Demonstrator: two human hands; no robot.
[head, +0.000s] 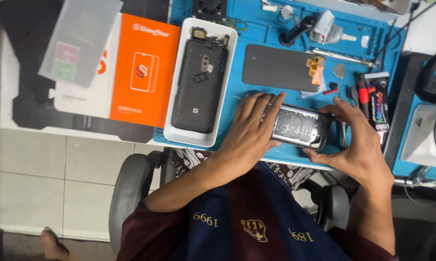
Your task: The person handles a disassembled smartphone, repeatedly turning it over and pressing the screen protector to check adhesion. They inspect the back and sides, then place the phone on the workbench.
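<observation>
Gripping the opened phone frame (pixel 300 127) from both ends: left hand (pixel 249 133) draped flat over its left part, right hand (pixel 358 140) pinching the right edge between thumb and fingers. Lying low on the blue work mat (pixel 256 92), just right of the white tray (pixel 179 111).

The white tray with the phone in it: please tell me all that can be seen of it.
The white tray is a long, shallow, rounded-corner dish, plastic by its look, lying flat on the blue work mat, left of both hands. Inside lies a dark phone body, back up, with small loose parts near its top end. An orange box sits against its left side. Neither hand touches it.
</observation>
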